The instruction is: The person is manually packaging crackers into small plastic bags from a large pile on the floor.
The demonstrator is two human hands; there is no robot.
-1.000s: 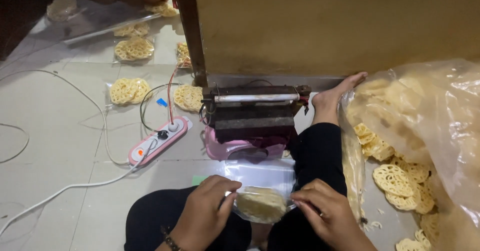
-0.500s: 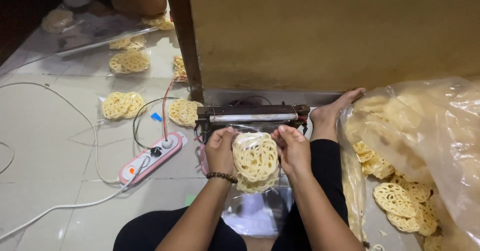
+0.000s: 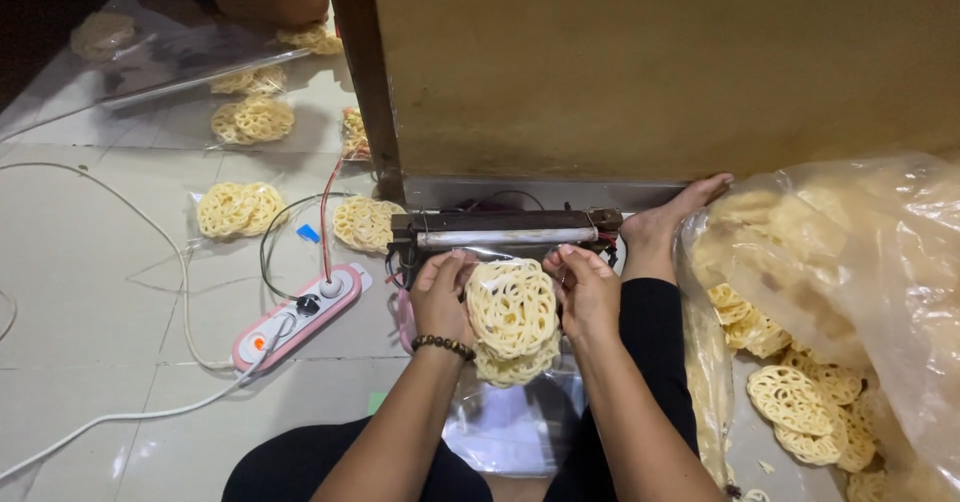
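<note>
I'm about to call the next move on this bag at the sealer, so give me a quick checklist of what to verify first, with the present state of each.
1. Both hands on the bag: ok. The left hand and right hand pinch the clear bag of lattice crackers at its upper corners.
2. Bag mouth on the sealer bar: cannot tell; the top edge reaches the bar, but its lie there is hidden.
3. Crackers below the bar: ok; they hang under it.
4. Fingertips away from the bar: not ok; they sit right beside it.
5. Sealer plugged in: cannot tell; a red wire runs to the pink power strip.
</note>
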